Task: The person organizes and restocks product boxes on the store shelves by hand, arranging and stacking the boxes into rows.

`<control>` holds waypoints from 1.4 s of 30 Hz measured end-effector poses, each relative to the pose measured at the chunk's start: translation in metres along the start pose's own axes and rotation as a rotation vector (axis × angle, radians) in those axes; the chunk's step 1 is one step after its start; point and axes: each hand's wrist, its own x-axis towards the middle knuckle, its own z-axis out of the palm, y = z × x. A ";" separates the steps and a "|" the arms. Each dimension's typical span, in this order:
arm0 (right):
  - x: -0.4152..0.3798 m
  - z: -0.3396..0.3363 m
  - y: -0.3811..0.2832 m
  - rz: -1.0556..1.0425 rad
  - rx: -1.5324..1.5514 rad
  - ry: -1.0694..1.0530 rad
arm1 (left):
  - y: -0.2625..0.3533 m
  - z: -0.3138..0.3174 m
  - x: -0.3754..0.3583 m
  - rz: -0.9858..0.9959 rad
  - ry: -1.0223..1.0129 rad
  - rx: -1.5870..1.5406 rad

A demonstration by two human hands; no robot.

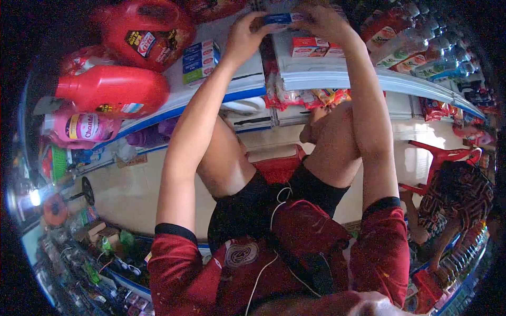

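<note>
At the top of the head view, above a shelf, a small blue box (278,19) is held between both hands. My left hand (245,38) grips its left end, thumb and fingers closed on it. My right hand (326,23) closes on its right end; some of those fingers are dark and hard to make out. Below my right hand, red-and-white boxes (310,46) sit on the shelf (316,79). To the left of my left hand stands a stack of blue and green boxes (200,59).
Large red bottles (113,87) and a pink bottle (87,128) crowd the left shelf. Rows of clear sauce bottles (408,45) line the right. Red packets (287,95) lie on the lower shelf. Another person (453,195) sits at right beside a red chair (435,158).
</note>
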 end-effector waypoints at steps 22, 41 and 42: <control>-0.034 0.013 0.048 -0.022 -0.160 -0.034 | -0.003 0.053 0.001 -0.185 -0.274 0.002; 0.078 0.092 -0.146 0.007 0.043 -0.294 | -0.089 -0.150 -0.044 -0.385 -0.143 0.416; 0.079 0.091 -0.145 0.030 0.013 -0.319 | -0.091 -0.148 -0.042 -0.315 -0.134 0.420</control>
